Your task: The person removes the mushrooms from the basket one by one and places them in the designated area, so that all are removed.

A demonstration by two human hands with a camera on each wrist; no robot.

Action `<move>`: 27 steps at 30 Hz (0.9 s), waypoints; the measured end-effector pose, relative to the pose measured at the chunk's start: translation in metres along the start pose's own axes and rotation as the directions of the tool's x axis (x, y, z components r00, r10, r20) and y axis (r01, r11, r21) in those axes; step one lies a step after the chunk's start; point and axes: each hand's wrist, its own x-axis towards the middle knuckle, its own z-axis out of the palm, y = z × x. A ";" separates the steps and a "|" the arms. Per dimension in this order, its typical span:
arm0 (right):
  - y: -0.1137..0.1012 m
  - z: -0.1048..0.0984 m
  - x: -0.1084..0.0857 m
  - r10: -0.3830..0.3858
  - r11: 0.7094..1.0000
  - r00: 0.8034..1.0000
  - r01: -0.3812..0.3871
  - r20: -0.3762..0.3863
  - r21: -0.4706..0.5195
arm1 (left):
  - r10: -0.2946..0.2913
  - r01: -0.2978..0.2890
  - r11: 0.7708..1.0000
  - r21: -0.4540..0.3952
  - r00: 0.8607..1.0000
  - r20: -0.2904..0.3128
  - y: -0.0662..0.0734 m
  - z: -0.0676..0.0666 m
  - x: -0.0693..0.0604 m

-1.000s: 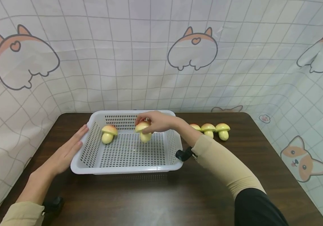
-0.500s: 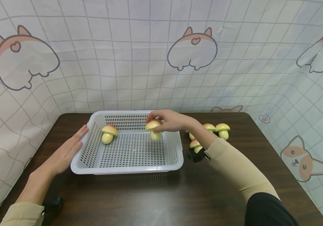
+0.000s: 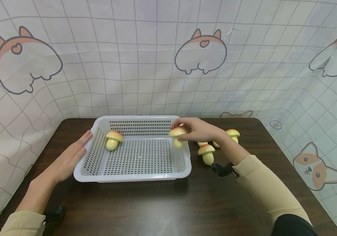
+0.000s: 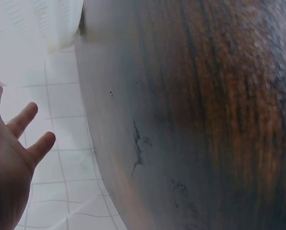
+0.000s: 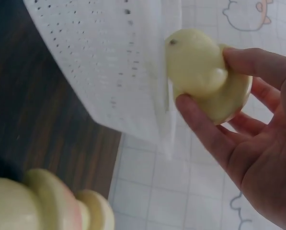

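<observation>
A white perforated plastic basket (image 3: 133, 177) stands on the table, with one toy mushroom (image 3: 113, 140) inside at its left. My left hand (image 3: 65, 161) lies with straight fingers against the basket's left rim. At the right rim, my right hand (image 3: 200, 129) pinches a second yellow toy mushroom (image 3: 176, 132) between thumb and fingers. The right wrist view shows this mushroom's pale rounded stem and part of its cap, with the right hand's fingers (image 5: 200, 120) at its sides. In the left wrist view my left hand (image 4: 11, 158) is only partly visible.
Right of the basket several more toy mushrooms lie on the dark wooden table (image 3: 145, 209); one mushroom (image 3: 207, 154) is nearest the front and another mushroom (image 3: 232, 133) is farthest right. My right forearm partly covers the group. A gridded cloth (image 3: 145, 65) with dog drawings hangs behind.
My right hand has moved right with the held mushroom, from above the basket's middle to its right rim. The left hand, basket and mushroom inside it stay in place.
</observation>
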 end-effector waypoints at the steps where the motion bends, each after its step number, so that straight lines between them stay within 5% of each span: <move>1: 0.001 -0.001 -0.004 0.001 1.000 1.000 -0.001 -0.006 0.016 | 0.001 -0.001 1.000 0.000 1.000 0.001 0.000 0.000 0.000; 8: 0.005 -0.007 -0.023 0.028 0.993 0.999 -0.023 -0.043 0.116 | 0.011 -0.011 1.000 -0.020 1.000 -0.005 0.000 0.000 -0.002; 27: 0.025 -0.018 -0.073 0.112 0.992 0.984 -0.102 -0.142 0.072 | 0.013 -0.013 1.000 -0.025 1.000 -0.005 0.002 0.001 -0.001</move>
